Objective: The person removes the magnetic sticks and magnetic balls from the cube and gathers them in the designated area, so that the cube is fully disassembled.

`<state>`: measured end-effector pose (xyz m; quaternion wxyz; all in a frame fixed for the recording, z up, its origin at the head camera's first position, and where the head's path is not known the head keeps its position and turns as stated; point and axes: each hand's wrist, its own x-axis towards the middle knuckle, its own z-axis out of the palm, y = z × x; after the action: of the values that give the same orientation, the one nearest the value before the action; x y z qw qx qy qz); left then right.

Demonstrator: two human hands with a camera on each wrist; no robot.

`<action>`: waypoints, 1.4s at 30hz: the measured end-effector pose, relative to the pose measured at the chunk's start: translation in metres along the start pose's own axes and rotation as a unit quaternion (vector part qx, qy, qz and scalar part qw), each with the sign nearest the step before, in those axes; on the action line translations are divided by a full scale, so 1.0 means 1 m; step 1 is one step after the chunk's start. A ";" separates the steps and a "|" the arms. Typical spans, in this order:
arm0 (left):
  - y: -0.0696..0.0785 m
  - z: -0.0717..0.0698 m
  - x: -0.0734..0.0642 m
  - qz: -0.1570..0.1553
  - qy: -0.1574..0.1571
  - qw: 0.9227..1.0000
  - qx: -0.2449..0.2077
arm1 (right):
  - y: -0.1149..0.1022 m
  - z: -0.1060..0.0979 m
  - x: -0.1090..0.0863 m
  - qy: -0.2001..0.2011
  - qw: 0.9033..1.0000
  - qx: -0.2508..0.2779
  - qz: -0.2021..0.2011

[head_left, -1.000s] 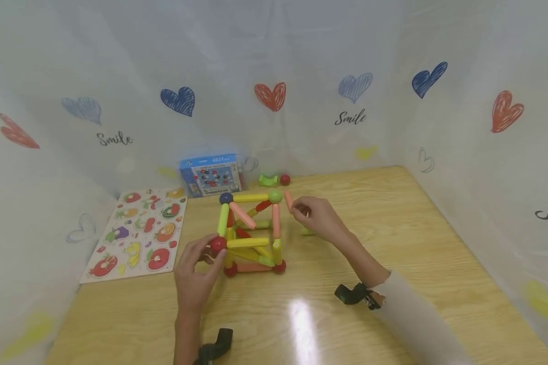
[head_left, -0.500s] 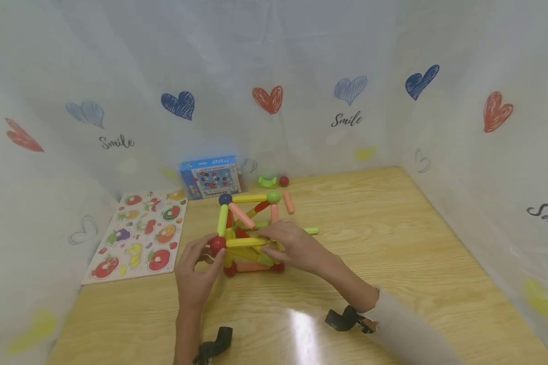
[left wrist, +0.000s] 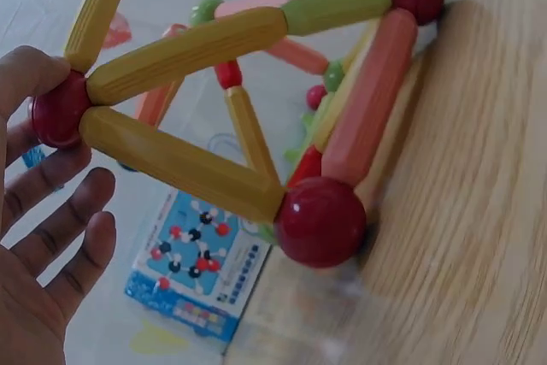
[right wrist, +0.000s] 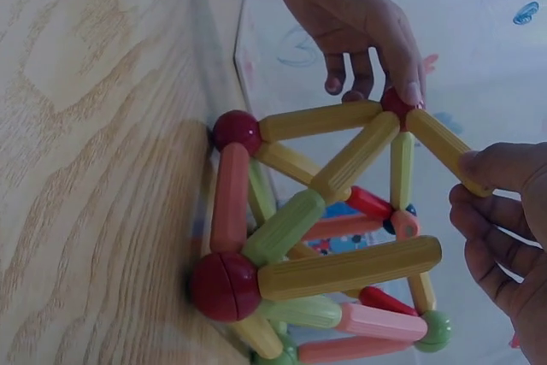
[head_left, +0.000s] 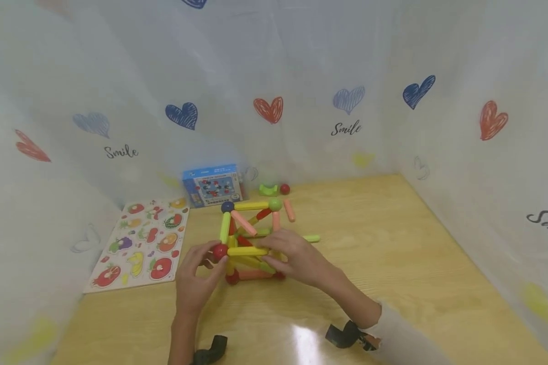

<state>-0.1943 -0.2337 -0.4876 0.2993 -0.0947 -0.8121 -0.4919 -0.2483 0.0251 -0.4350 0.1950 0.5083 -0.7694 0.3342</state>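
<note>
A box-shaped frame of coloured rods and balls stands on the wooden table. At its upper near left corner my left hand pinches a red ball between thumb and fingers. From that ball a yellow rod runs level to the right. My right hand pinches the rod's far end, as the right wrist view shows. Below it, an upright yellow rod rises from a lower red ball and has a free top end. A pink rod slants from the dark blue ball.
Behind the frame lie a loose pink rod, a red ball and a green curved piece. A light green rod lies to the right. A blue picture box and a fruit board are at the left.
My right hand has let go of a pink rod, which lies on the table behind, and come nearer and left to pinch the yellow rod. The left hand keeps its hold.
</note>
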 end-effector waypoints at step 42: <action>-0.002 0.003 -0.008 0.057 0.036 0.997 0.034 | 0.123 -0.031 -0.025 0.093 0.954 -0.070 0.276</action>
<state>-0.1894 -0.2314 -0.4948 0.3588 -0.1127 -0.8103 -0.4495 -0.3513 0.0951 -0.4679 0.2013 0.2273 -0.8797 0.3659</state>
